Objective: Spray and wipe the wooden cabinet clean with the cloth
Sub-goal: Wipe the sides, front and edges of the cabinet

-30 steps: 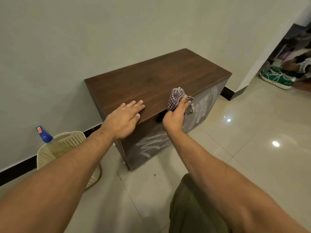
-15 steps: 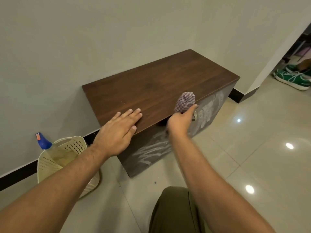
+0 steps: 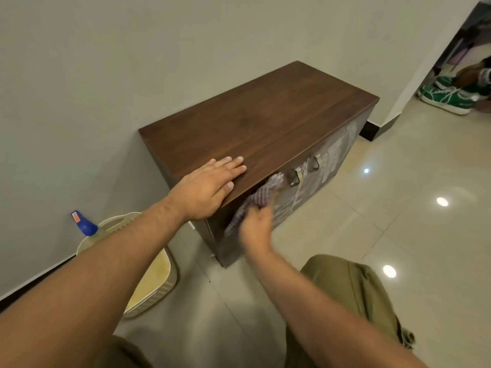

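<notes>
A low dark wooden cabinet stands against the wall, with patterned grey doors and two metal handles on its front. My left hand lies flat, fingers spread, on the near left corner of its top. My right hand is blurred and presses a checked purple cloth against the left front door, just under the top edge. A spray bottle with a blue cap stands in a cream plastic basket on the floor to the left.
Glossy beige floor tiles spread to the right of the cabinet. Green shoes lie by a doorway at the far right. My olive-trousered knees are low in the view, close to the cabinet front.
My right hand has slid the cloth down and to the left, from the top front edge near the handles onto the left door. The left hand stays on the top.
</notes>
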